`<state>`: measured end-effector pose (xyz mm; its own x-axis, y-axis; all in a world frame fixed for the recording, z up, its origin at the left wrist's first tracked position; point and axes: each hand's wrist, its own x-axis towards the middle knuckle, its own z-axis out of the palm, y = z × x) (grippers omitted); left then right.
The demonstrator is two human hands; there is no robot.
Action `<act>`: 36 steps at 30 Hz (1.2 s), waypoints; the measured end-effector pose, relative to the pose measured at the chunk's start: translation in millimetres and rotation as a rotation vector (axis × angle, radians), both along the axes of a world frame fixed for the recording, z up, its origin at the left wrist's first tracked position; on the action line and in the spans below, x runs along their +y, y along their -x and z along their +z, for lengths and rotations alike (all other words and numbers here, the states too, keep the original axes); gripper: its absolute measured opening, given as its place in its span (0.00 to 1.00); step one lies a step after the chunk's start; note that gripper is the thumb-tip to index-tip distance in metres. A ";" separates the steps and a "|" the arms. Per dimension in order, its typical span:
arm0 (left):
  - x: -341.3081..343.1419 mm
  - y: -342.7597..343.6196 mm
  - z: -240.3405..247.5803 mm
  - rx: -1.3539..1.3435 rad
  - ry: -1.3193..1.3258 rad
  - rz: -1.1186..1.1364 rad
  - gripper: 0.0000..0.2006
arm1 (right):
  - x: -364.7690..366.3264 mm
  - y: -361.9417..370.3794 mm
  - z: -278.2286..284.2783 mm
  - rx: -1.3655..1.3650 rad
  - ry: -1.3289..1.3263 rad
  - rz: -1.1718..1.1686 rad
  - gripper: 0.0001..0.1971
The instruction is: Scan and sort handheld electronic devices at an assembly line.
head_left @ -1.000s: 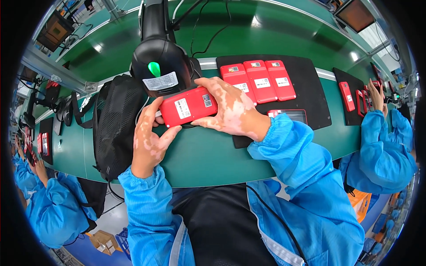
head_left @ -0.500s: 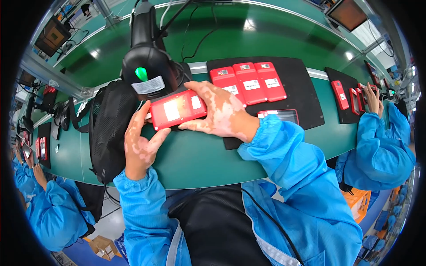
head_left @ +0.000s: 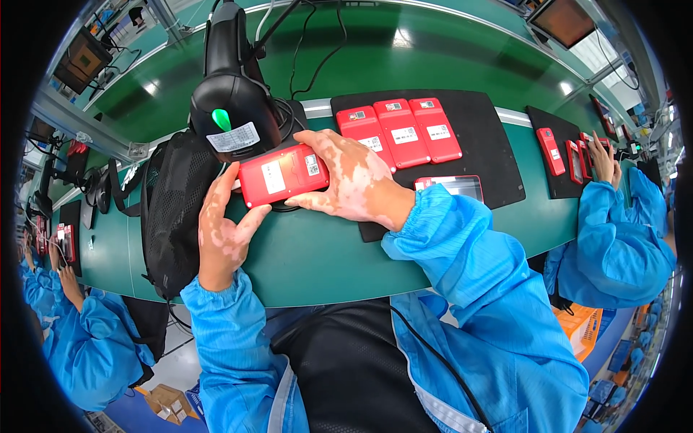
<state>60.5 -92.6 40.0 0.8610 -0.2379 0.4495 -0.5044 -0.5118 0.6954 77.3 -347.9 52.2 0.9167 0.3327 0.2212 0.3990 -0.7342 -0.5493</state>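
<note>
Between my two hands I hold a red handheld device (head_left: 294,175) with white labels on the side facing up. My left hand (head_left: 225,234) grips its left end, thumb at the lower corner. My right hand (head_left: 354,180) pinches the right end, fingers along the top edge and thumb underneath. Just beyond the device stands a black barcode scanner (head_left: 234,108) showing a green light, its head tipped toward the labels. To the right, several red devices lie labels up on a black mat (head_left: 491,155). Nearer me on that mat, another device (head_left: 451,187) is partly hidden by my right sleeve.
A black mesh bag (head_left: 173,216) sits on the green table (head_left: 325,278) left of my hands. Cables (head_left: 294,68) run behind the scanner. Co-workers in blue sleeves handle similar devices at both sides. An orange crate (head_left: 588,332) stands below on the right.
The glare on the held device has lessened and its labels show more clearly. Both hands and the device sit slightly further left in the picture, as do the surroundings. The grip is unchanged.
</note>
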 end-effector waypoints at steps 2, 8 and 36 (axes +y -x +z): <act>-1.0 -0.4 1.3 0.001 0.007 0.000 0.39 | 0.7 -0.3 0.5 0.010 0.006 0.000 0.50; 3.1 9.9 8.0 0.009 -0.048 -0.005 0.35 | -2.3 9.9 16.9 0.046 -0.248 -0.002 0.53; -23.1 44.3 3.0 0.080 -0.143 -0.114 0.28 | 13.8 58.1 -7.2 0.270 -0.904 -0.036 0.48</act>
<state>16.2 -115.7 43.0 0.8567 -0.3923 0.3349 -0.5105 -0.5510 0.6602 19.3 -334.1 45.0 0.9810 0.1093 0.1606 0.1609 0.0058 -0.9870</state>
